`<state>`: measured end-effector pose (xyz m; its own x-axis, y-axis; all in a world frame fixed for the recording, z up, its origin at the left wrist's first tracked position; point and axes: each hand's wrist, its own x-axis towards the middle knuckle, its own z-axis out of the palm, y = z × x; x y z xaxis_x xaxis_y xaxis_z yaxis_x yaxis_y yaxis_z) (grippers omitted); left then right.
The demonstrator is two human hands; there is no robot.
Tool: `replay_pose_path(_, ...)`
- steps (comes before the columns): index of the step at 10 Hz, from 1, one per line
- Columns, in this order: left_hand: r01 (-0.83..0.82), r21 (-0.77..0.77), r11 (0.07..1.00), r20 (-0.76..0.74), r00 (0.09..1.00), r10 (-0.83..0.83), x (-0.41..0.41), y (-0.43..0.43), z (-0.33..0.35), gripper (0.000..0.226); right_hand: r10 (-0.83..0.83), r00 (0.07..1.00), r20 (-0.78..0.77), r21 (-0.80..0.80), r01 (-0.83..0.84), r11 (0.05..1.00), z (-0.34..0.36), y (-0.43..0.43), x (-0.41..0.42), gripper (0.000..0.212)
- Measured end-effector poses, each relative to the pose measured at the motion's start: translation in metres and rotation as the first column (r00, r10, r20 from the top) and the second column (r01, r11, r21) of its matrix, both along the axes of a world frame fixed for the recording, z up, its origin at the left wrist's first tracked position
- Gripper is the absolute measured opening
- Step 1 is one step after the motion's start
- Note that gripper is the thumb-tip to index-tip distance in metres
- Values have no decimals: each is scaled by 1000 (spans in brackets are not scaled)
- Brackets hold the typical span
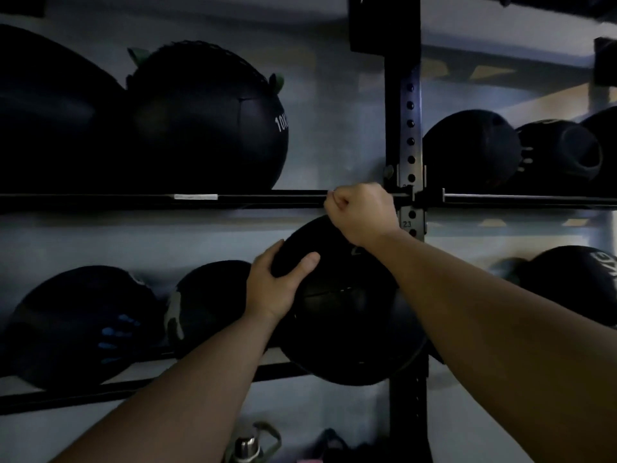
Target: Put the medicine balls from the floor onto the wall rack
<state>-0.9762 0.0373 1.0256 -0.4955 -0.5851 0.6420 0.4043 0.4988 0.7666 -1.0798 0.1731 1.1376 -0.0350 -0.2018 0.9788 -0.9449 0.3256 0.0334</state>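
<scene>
A black medicine ball (347,315) is held up in front of the wall rack's lower shelf rail (133,385), just left of the black upright post (405,128). My left hand (277,285) grips the ball's upper left side, thumb across its front. My right hand (362,212) is closed into a fist at the ball's top, just below the upper shelf rail (253,198); what it pinches is hidden. The rack holds other black balls: a 10 kg ball (207,121) above, two balls (80,325) (207,302) on the lower shelf at left.
More black balls sit right of the post, upper (474,148) and lower (581,282). A metal bottle (247,446) and dark items lie on the floor under the rack. The scene is dim.
</scene>
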Motion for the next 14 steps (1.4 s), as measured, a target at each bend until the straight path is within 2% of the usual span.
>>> replay_pose_path(1,-110,-20,994,-19,994,110,-40,-31,-2,92,82,996,-44,-38,-83,996,-2,-35,-51,51)
replay_pose_path(2,-161,-64,985,-11,987,161,-64,-42,-7,103,88,996,-8,-74,-89,993,-16,-46,-90,51)
replay_pose_path(4,-137,-191,972,82,984,155,-117,-49,-7,94,5,980,200,-86,12,996,-49,-38,-167,53)
replay_pose_path(5,-167,-197,966,93,978,188,-130,-57,1,88,-83,965,249,16,82,997,-43,-40,-176,51)
replay_pose_path(6,-321,-162,933,218,911,351,-133,-67,12,79,-252,942,221,190,212,959,-37,-43,-171,31)
replay_pose_path(7,-325,-163,931,276,891,360,-133,-63,14,75,-306,940,151,182,278,943,-49,-42,-165,43)
replay_pose_path(8,-171,-499,850,318,876,362,-137,-49,-7,104,-297,951,84,235,270,934,-73,-44,-156,53)
replay_pose_path(9,-102,-660,744,378,811,446,-137,-40,-22,126,-321,940,118,294,276,915,-81,-46,-154,53)
replay_pose_path(11,-122,-608,784,387,818,427,-132,-33,-28,126,-322,936,140,316,266,911,-98,-45,-147,50)
replay_pose_path(12,-163,-605,779,325,843,429,-116,-24,-27,114,-305,940,153,323,244,915,-102,-31,-137,50)
replay_pose_path(14,-224,-610,760,264,847,462,-59,-2,-20,111,-248,946,210,294,181,939,-105,2,-115,50)
